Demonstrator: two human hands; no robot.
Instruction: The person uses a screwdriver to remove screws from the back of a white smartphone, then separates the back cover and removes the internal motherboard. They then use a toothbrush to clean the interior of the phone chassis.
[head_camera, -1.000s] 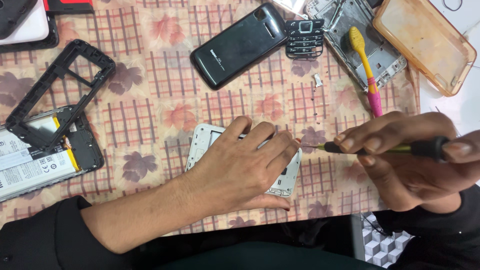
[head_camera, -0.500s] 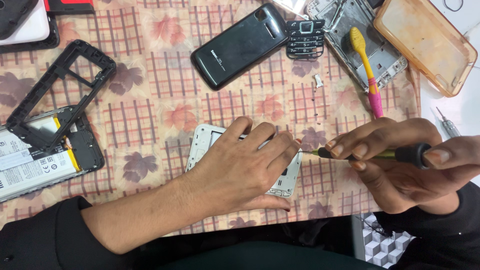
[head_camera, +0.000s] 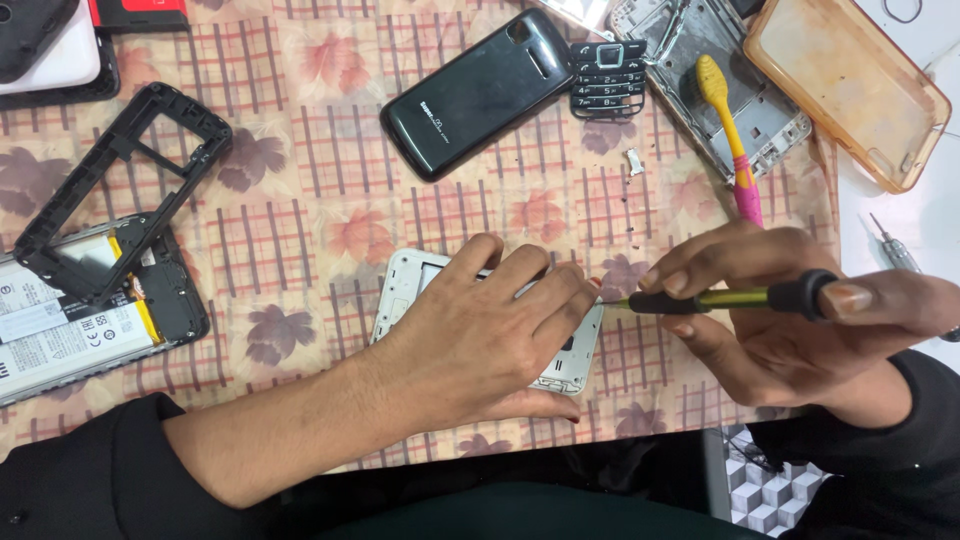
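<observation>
White plastic phone frame (head_camera: 410, 285), slim screwdriver (head_camera: 720, 298)

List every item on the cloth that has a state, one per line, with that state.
White phone shell: open, lying flat, pinned under left hand.
Screwdriver: held level in right hand, tip at the shell's edge.
Black phone: back cover on.
Black frame: detached, empty.
Phone with battery: opened, battery exposed.
Toothbrush: resting on an open metal frame.

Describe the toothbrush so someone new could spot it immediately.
Look to the top right of the floral checked tablecloth, where an opened phone chassis lies beside a clear orange-tinted case. Across that chassis lies the toothbrush: the only yellow-headed, pink-handled item there.
</observation>
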